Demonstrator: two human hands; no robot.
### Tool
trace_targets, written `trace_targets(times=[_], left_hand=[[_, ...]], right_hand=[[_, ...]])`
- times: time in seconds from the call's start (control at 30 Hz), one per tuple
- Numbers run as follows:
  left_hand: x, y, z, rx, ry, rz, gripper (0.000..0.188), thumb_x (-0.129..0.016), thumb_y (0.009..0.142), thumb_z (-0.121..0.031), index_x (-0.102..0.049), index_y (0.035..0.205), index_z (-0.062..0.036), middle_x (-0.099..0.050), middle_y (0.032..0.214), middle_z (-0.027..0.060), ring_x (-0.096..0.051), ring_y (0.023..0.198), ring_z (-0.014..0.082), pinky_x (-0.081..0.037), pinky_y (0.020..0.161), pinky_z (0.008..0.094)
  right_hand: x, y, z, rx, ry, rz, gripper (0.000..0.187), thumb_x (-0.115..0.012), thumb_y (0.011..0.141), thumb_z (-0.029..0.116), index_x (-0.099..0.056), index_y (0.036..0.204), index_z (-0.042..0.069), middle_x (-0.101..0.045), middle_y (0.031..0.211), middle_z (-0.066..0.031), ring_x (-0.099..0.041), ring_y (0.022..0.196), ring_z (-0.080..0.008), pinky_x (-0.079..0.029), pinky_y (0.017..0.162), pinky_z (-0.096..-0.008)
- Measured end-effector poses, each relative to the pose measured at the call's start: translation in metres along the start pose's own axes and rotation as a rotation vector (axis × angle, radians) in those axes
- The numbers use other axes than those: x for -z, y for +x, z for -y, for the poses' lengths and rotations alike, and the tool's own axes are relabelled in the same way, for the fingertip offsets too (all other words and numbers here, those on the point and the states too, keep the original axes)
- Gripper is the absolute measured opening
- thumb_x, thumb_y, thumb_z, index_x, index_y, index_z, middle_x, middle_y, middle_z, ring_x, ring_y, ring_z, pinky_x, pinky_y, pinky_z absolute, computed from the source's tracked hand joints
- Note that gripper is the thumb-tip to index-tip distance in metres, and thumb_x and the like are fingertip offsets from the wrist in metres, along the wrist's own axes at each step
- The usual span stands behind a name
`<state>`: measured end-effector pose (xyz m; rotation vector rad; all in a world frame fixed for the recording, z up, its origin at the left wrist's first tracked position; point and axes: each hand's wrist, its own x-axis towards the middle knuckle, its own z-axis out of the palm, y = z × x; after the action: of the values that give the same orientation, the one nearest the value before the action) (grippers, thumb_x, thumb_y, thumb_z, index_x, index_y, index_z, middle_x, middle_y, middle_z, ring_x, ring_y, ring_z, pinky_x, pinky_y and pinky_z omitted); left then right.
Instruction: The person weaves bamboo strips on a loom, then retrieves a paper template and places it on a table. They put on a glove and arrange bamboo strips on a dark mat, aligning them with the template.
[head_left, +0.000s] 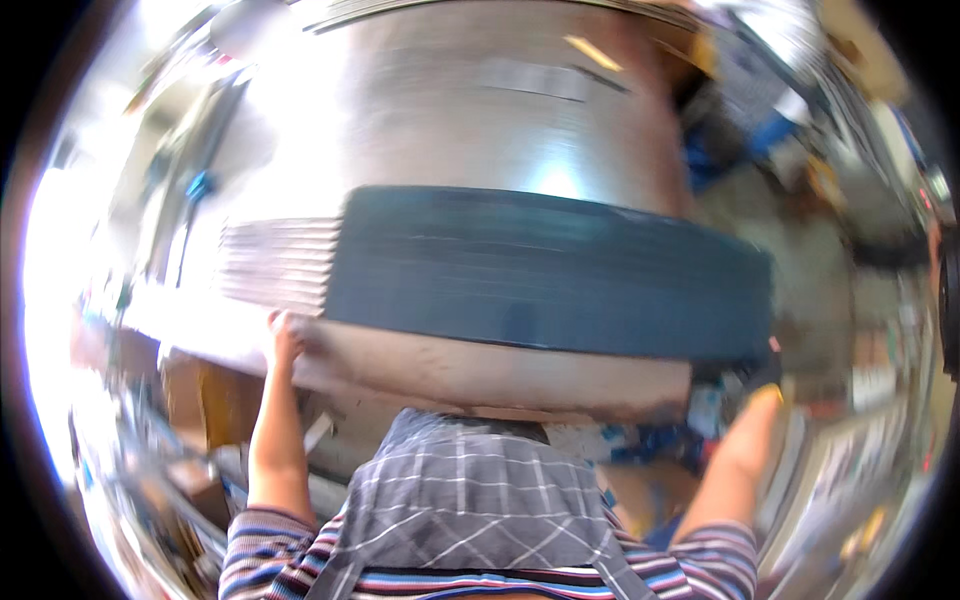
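A long dark blue sheet [540,275] lies across the metal-topped table [430,120], its right end reaching past the table's edge. Beside its left end sits a pale ridged stack [280,262]. My left hand [287,335] is at the table's front edge, just below the ridged stack and close to the sheet's near left corner; its fingers look curled but are smeared by motion. In dark covering with a fingertip showing, my right hand [765,375] grips the sheet's near right corner beyond the table.
Toward the back of the table lie a flat grey strip [530,80] and a small yellow piece [594,52]. Cardboard boxes [195,395] stand below the table at left. Blue and brown clutter [650,470] fills the floor at front right. Grey floor [800,250] shows at right.
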<state>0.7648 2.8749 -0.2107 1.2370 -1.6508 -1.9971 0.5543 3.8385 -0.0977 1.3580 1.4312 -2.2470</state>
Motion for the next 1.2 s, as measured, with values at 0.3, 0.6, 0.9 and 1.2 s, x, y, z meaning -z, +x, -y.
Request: trace_targets(times=[0.3, 0.6, 0.9, 1.2], left_hand=[[-0.075, -0.002, -0.031, -0.254, 0.710, -0.261, 0.042, -0.062, 0.077, -0.027, -0.045, 0.109, -0.0071, -0.056, 0.067, 0.0136, -0.056, 0.048, 0.0191, -0.045, 0.046, 0.0350], [-0.037, -0.016, -0.041, -0.145, 0.825, -0.373, 0.029, -0.061, 0.072, -0.021, -0.055, 0.096, -0.0058, -0.059, 0.071, 0.0115, -0.056, 0.049, 0.0201, -0.049, 0.050, 0.0340], [0.006, -0.042, -0.092, 0.193, 0.781, -0.322, 0.034, -0.063, 0.076, -0.014, -0.051, 0.108, -0.0074, -0.060, 0.074, 0.0086, -0.055, 0.048, 0.0157, -0.046, 0.042, 0.0295], [0.030, -0.057, -0.162, -0.706, 1.588, 0.339, 0.027, -0.075, 0.069, -0.026, -0.068, 0.090, -0.0112, -0.059, 0.091, 0.0062, -0.056, 0.094, 0.0281, -0.046, 0.083, 0.0374]], right_hand=[[0.043, 0.029, 0.005, 0.072, -0.085, -0.216, 0.071, -0.040, 0.084, 0.069, -0.049, 0.126, 0.013, -0.053, 0.126, -0.0077, -0.053, 0.109, -0.0266, -0.048, 0.086, -0.0426], [-0.009, -0.081, -0.011, 0.195, -0.122, -0.191, 0.074, -0.040, 0.085, 0.069, -0.049, 0.125, 0.006, -0.053, 0.127, -0.0122, -0.052, 0.111, -0.0274, -0.045, 0.093, -0.0415], [0.033, -0.049, -0.075, 0.066, -0.396, -0.246, 0.074, -0.038, 0.087, 0.066, -0.049, 0.127, 0.006, -0.053, 0.127, -0.0123, -0.051, 0.112, -0.0296, -0.040, 0.096, -0.0435], [-0.165, -0.161, -0.237, 1.601, -1.709, -0.082, 0.063, -0.041, 0.093, 0.044, -0.025, 0.144, 0.009, -0.030, 0.144, -0.0206, -0.028, 0.132, -0.0390, -0.016, 0.110, -0.0501]])
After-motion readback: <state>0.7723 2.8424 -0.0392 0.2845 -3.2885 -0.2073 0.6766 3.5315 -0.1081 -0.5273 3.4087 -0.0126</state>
